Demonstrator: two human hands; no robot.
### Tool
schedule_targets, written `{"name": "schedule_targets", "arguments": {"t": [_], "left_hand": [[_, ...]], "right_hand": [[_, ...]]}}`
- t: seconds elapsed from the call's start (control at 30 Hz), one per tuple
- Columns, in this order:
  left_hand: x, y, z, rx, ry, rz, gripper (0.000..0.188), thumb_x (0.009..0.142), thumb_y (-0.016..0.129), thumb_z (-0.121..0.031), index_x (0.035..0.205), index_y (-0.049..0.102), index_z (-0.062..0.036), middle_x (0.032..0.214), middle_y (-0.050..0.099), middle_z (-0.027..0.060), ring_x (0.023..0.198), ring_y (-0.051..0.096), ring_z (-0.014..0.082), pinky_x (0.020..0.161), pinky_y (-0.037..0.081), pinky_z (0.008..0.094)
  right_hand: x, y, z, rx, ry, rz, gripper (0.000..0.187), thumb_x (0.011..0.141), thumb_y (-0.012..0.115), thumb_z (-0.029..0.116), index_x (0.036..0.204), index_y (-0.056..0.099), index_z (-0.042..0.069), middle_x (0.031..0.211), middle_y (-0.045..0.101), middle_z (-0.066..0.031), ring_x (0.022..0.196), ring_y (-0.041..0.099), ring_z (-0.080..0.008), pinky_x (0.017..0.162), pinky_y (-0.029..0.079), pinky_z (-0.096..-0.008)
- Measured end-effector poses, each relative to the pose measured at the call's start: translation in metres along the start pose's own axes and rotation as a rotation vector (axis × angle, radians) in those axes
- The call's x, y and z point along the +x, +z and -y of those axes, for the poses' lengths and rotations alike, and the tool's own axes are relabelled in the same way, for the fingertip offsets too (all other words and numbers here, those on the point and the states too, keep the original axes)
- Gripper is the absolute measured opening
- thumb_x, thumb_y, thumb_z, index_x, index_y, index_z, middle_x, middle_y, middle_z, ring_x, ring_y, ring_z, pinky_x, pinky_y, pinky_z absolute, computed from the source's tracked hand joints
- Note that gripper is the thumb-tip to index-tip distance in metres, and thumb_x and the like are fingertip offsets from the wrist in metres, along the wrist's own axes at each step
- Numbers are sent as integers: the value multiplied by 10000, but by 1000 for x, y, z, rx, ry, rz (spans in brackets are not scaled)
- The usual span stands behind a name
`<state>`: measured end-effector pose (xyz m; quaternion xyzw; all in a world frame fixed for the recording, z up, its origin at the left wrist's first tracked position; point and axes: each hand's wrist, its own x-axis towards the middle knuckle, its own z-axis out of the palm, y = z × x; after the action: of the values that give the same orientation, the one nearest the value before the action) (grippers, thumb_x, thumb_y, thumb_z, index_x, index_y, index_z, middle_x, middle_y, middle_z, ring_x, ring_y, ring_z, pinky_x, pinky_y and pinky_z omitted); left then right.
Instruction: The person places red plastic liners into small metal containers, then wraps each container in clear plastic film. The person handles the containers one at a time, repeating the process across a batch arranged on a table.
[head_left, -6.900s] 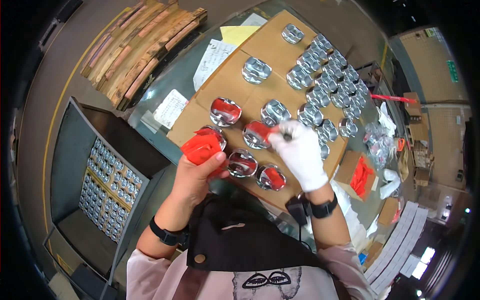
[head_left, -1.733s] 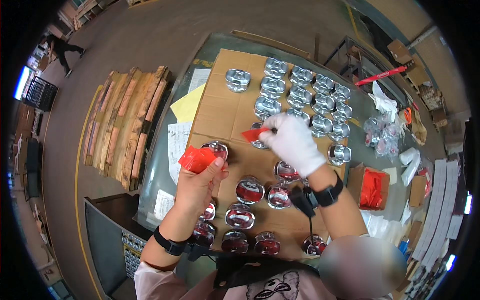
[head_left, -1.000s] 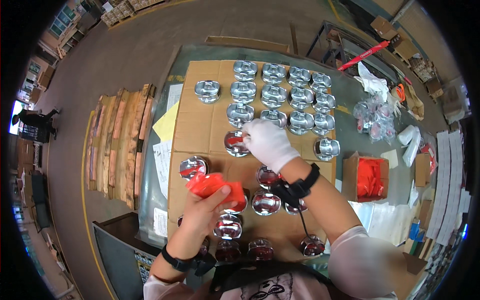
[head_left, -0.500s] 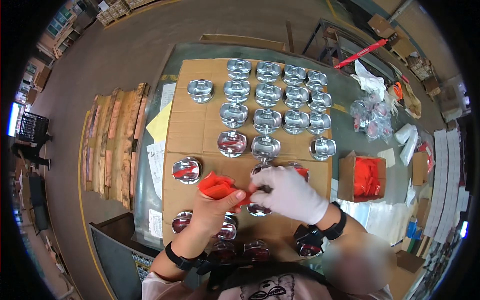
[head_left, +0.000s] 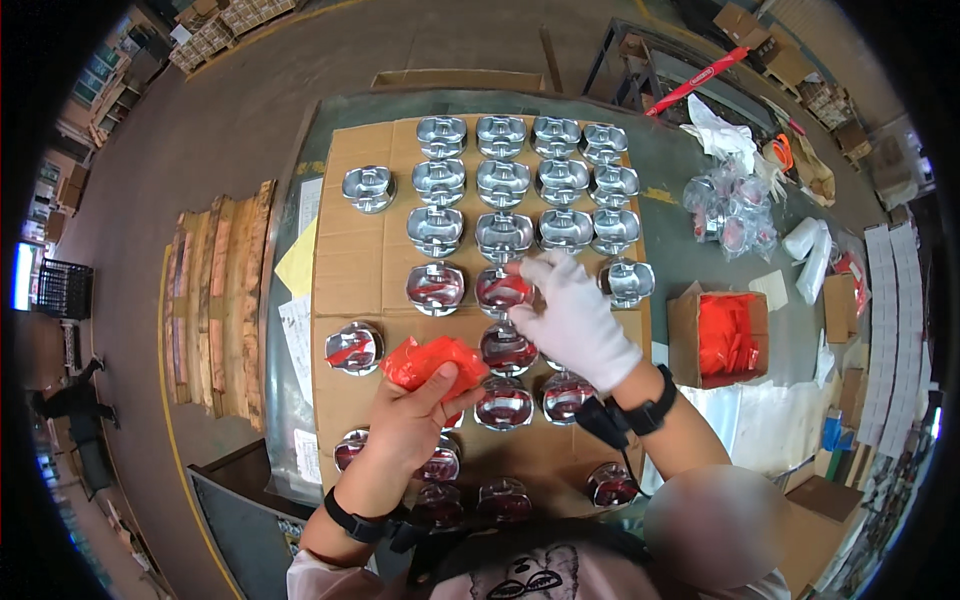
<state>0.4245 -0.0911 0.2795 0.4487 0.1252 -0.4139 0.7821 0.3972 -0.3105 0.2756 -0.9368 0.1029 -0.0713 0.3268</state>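
Note:
Several silver metal pistons (head_left: 503, 182) stand in rows on a flattened cardboard sheet (head_left: 365, 258). My bare left hand (head_left: 410, 420) is closed around a bunch of red plastic packets (head_left: 437, 362), above the near half of the sheet. My right hand (head_left: 580, 325), in a white glove, reaches over a middle-row piston (head_left: 505, 290) with thumb and fingers apart. Red lies inside that piston, beside my fingertips. Red also shows inside the piston to its left (head_left: 436, 288) and in several nearer ones. Pistons in the far rows show bare metal. My gloved hand partly hides the pistons beneath it.
Right of the sheet stands a cardboard box (head_left: 690, 345) of red packets. Beyond it lie plastic-wrapped parts (head_left: 730, 212), white rolls (head_left: 808, 248) and a white cloth (head_left: 715, 130). Papers (head_left: 298, 265) lie along the table's left side. A wooden pallet (head_left: 220, 310) stands on the floor.
My right hand has moved away from the left hand's packets to a piston farther off, which now has red inside. The view has shifted slightly.

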Motion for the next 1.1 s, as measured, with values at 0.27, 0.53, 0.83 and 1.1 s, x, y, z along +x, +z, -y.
{"name": "schedule_targets", "arguments": {"t": [0.27, 0.53, 0.83, 1.1], "left_hand": [[10, 42, 12, 265, 58, 140, 122, 840, 733, -77, 925, 656, -37, 873, 698, 77, 708, 629, 124, 531, 479, 230], [12, 48, 19, 135, -10, 10, 216, 921, 644, -144, 1097, 586, -33, 1038, 669, 91, 929, 668, 196, 664, 563, 318], [25, 71, 29, 289, -12, 218, 190, 909, 643, -85, 1071, 624, 14, 1019, 679, 120, 902, 675, 208, 717, 586, 341], [47, 81, 37, 569, 220, 189, 149, 880, 693, -106, 940, 638, 18, 833, 692, 73, 751, 676, 159, 644, 567, 279]], "right_hand": [[-50, -44, 11, 323, 49, 214, 338, 744, 758, 256, 945, 671, -1, 921, 683, -194, 831, 671, -330, 740, 532, -372], [-40, -90, -102, -590, 73, -147, 67, 783, 663, 139, 818, 688, 87, 811, 599, -111, 760, 640, -281, 676, 538, -396], [-50, -93, -29, 186, 80, 160, 346, 772, 692, 188, 1075, 646, 28, 937, 682, -156, 896, 663, -305, 821, 528, -387], [-34, -105, -32, 420, 140, 470, 411, 794, 696, 268, 1073, 640, -29, 850, 679, -129, 758, 658, -222, 728, 515, -330]]}}
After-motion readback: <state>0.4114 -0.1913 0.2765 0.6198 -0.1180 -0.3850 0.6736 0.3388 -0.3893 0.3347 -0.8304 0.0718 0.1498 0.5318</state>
